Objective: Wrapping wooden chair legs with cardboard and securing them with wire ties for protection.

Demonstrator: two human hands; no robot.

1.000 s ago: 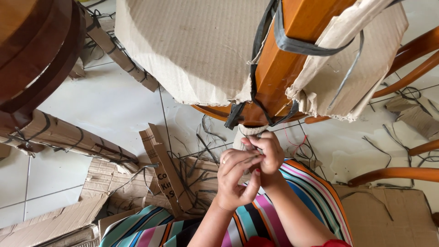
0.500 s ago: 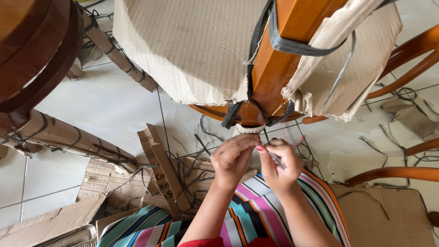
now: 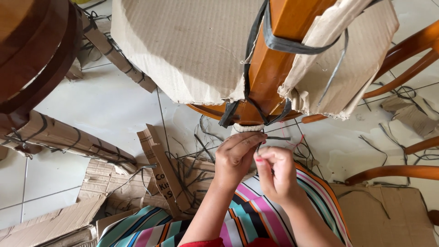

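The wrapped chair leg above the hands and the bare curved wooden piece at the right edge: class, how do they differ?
The wrapped chair leg wears corrugated cardboard bound with dark straps; the bare curved wooden piece has no cover. The wrapped chair leg hangs over the left hand and right hand, which work at its tip; the bare curved wooden piece lies untouched over the tiled floor. Both are glossy orange-brown wood.

You are looking down at an orange-brown wooden chair leg point(image 3: 274, 68) that is wearing torn corrugated cardboard wrapping point(image 3: 192, 50) and dark plastic straps point(image 3: 292, 45). Your left hand point(image 3: 235, 155) and right hand point(image 3: 276, 174) are meeting just below the leg's white-wrapped foot point(image 3: 247, 128), fingers pinching a thin dark strap end point(image 3: 278, 137). A striped multicoloured cloth point(image 3: 256, 215) is covering your lap. Cardboard scraps point(image 3: 155, 174) and cut strap pieces point(image 3: 192, 169) are lying on the white tiled floor point(image 3: 114, 105).
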